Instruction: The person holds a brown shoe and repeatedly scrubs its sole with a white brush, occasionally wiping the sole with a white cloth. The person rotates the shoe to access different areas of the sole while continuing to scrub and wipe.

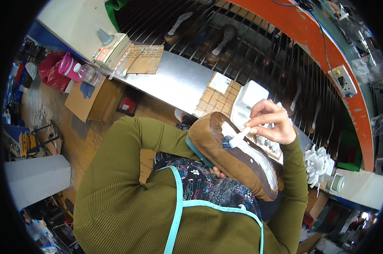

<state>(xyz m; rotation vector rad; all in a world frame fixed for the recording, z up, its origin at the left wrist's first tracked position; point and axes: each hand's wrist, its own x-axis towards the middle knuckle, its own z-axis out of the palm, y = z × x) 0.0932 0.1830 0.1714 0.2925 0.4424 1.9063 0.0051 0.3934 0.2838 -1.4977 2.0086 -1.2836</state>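
Note:
A brown suede shoe upper point(225, 156) is held bottom up in front of my chest, with a teal edge along its near left side. White paste point(259, 163) covers much of its dark brown underside. My left hand point(218, 172) grips it from below; only a few fingertips show and the rest is hidden. Between the thumb and fingers of my right hand point(272, 122) is a small brush point(239, 139) with a white handle. Its dark bristles touch the underside near the upper's far left end. Just beyond my right hand stands a white plastic container point(250, 99).
Beyond the metal ledge point(179, 78), a rack of metal rods point(259, 63) carries several shoe pieces with pale streaks. A control box point(113, 51) and cardboard piece point(145, 59) sit left. Crumpled white material point(317, 165) lies right. A cardboard box point(90, 99) and clear bottle point(90, 75) stand left.

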